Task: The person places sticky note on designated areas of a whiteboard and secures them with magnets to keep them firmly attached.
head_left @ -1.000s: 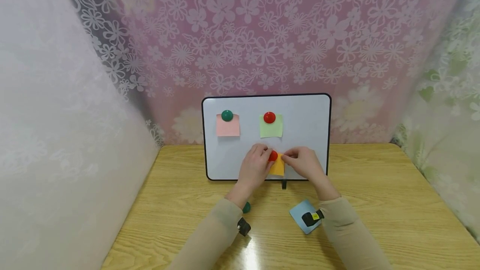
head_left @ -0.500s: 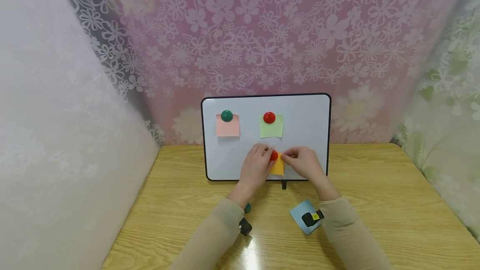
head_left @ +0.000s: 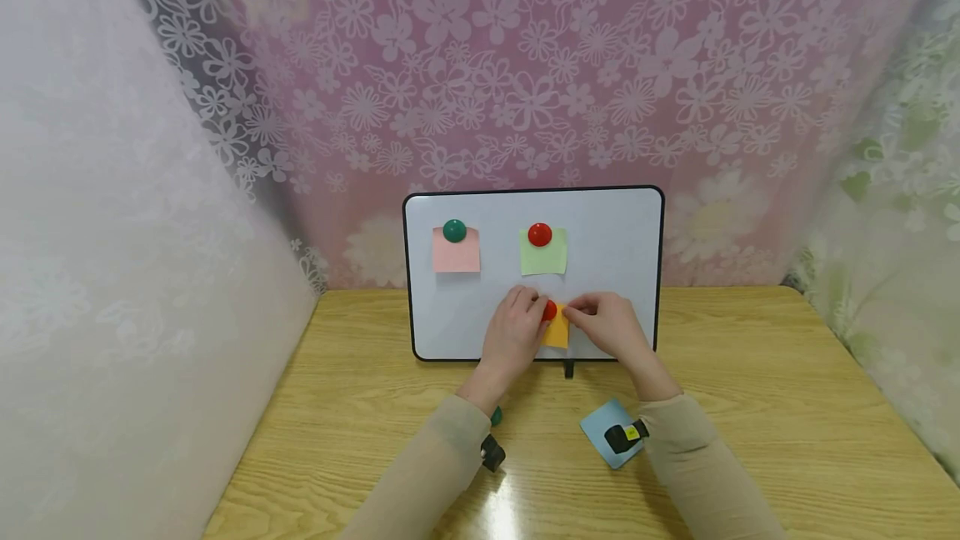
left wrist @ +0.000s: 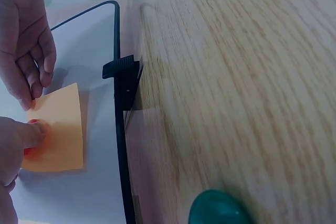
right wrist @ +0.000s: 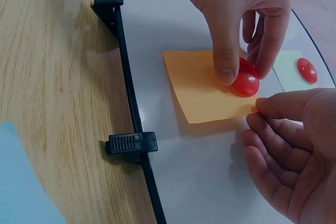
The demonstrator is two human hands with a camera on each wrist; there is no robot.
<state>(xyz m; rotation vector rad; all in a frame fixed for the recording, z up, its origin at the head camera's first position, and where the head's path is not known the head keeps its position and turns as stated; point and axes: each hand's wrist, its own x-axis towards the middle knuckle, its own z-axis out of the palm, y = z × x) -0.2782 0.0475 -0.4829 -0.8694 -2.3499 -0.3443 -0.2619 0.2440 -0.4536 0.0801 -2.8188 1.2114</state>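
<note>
My left hand (head_left: 513,330) pinches a round red magnet (right wrist: 245,81) between thumb and fingers, against the upper part of an orange sticky note (right wrist: 197,90). The note lies on the lower middle of a black-framed whiteboard (head_left: 615,248). With thumb and fingertip, my right hand (head_left: 609,327) pinches the note's upper right corner; its other fingers are loosely curled. Higher on the board, a green magnet (head_left: 454,231) sits on a pink note (head_left: 456,258). Another red magnet (head_left: 540,234) is on a light green note (head_left: 547,262).
The board stands on black clip feet (right wrist: 132,142) on a wooden table (head_left: 352,407). A loose green magnet (left wrist: 218,209) lies near my left wrist. Blue paper (head_left: 597,423) rests on the table below my right wrist. Patterned curtains (head_left: 525,107) surround the back and sides.
My left hand and the red magnet in it have shifted very slightly to the right. My right hand stays at the note's corner.
</note>
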